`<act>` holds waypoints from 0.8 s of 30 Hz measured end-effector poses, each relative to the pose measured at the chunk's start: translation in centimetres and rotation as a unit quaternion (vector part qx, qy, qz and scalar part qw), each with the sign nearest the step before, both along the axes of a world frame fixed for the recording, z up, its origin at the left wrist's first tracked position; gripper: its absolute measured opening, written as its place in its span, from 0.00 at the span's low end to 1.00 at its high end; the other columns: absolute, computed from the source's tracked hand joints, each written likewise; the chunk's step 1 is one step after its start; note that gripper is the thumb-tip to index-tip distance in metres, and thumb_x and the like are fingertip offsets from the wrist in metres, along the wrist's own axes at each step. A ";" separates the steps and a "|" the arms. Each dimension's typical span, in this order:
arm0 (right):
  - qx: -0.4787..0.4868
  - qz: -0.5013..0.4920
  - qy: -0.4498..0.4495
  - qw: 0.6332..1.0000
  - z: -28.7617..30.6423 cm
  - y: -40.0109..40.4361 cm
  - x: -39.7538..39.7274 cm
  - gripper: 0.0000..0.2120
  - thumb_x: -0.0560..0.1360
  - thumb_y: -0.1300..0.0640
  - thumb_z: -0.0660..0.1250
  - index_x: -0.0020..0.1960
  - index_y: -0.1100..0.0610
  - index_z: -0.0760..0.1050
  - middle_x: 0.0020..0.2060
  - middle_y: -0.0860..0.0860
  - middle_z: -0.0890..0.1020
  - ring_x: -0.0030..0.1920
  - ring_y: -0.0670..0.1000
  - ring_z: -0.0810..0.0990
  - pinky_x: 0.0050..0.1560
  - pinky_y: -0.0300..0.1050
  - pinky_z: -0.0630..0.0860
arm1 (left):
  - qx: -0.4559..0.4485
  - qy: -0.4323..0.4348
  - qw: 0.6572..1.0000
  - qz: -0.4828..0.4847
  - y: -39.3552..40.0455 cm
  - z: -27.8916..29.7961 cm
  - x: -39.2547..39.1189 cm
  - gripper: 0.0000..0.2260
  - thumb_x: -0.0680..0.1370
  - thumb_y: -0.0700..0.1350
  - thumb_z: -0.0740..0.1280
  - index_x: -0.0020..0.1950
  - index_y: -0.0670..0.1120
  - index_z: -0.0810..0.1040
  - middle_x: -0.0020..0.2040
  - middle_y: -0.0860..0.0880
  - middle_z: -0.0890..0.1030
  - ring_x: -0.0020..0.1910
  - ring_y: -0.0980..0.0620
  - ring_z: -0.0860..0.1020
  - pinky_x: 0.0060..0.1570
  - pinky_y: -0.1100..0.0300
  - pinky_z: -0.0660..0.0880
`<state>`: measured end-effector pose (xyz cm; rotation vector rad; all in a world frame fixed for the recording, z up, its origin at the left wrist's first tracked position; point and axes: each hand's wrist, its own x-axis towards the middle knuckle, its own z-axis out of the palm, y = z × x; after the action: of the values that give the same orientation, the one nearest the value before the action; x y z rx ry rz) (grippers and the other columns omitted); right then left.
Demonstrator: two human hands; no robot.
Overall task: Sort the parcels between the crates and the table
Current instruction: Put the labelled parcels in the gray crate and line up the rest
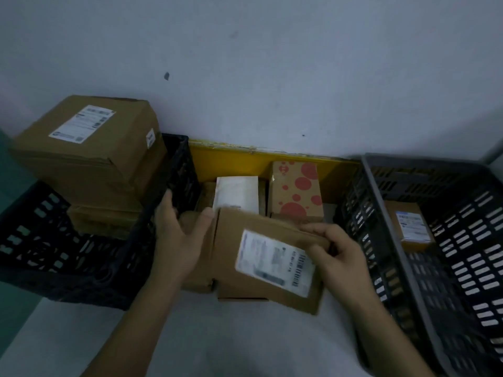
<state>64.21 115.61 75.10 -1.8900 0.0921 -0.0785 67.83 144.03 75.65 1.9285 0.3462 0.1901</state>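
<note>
- Far left of the left hand there's a black crate (81,257) with big brown boxes (89,148) stacked in it, one with a label on top.
- Left hand (181,235) is open, thumb touching the parcel's left edge.
- Between both hands: a brown parcel (272,257) with a white label, tilted, above the table (245,344).
- Just beyond the hands, a white box (236,194) and a red-dotted box (296,189).
- Right hand (340,257) pinches the parcel's right edge.
- Right of that, a grey crate (449,240) holding one small box (412,224).
</note>
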 end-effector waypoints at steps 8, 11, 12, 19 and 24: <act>-0.085 0.154 -0.035 0.984 6.9 -0.4 3.8 0.25 0.79 0.63 0.75 0.70 0.41 0.75 0.52 0.51 0.86 0.50 0.52 0.87 0.51 0.60 0.85 | 0.138 0.064 0.890 -0.430 -3.4 2.7 1.6 0.19 0.81 0.62 0.72 0.70 0.62 0.76 0.62 0.61 0.84 0.59 0.64 0.82 0.60 0.52 0.82; -0.130 0.123 -0.076 0.981 7.6 -0.8 4.0 0.30 0.81 0.53 0.76 0.79 0.41 0.69 0.66 0.42 0.81 0.64 0.41 0.82 0.64 0.44 0.82 | 0.030 0.039 0.943 -0.330 -3.6 1.2 0.7 0.14 0.82 0.59 0.71 0.66 0.58 0.78 0.57 0.58 0.87 0.56 0.60 0.85 0.57 0.50 0.83; -0.130 0.083 -0.089 0.984 7.3 -1.2 3.7 0.31 0.81 0.50 0.75 0.81 0.42 0.68 0.69 0.41 0.79 0.67 0.41 0.80 0.65 0.44 0.80 | -0.017 0.032 0.954 -0.297 -3.5 0.7 0.5 0.14 0.81 0.61 0.70 0.65 0.60 0.79 0.57 0.59 0.87 0.55 0.59 0.86 0.56 0.51 0.84; -0.103 -0.053 -0.088 0.989 1.8 2.4 -2.4 0.27 0.81 0.47 0.71 0.76 0.33 0.66 0.61 0.31 0.80 0.59 0.35 0.81 0.52 0.37 0.83 | -0.209 -0.016 0.971 -0.118 -6.0 -0.3 -0.8 0.17 0.82 0.61 0.67 0.70 0.62 0.78 0.61 0.58 0.87 0.59 0.54 0.87 0.56 0.51 0.84; -0.181 -0.079 -0.083 0.977 1.6 2.4 -3.7 0.33 0.84 0.48 0.68 0.85 0.35 0.58 0.61 0.31 0.78 0.57 0.28 0.77 0.56 0.41 0.83 | -0.200 -0.052 0.968 -0.142 -8.1 0.0 -0.9 0.28 0.87 0.53 0.63 0.83 0.70 0.57 0.67 0.68 0.81 0.63 0.64 0.82 0.53 0.65 0.83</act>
<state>60.53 118.00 76.72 -2.2289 0.1211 -0.3837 66.89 135.94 75.68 1.5390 0.0299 0.0273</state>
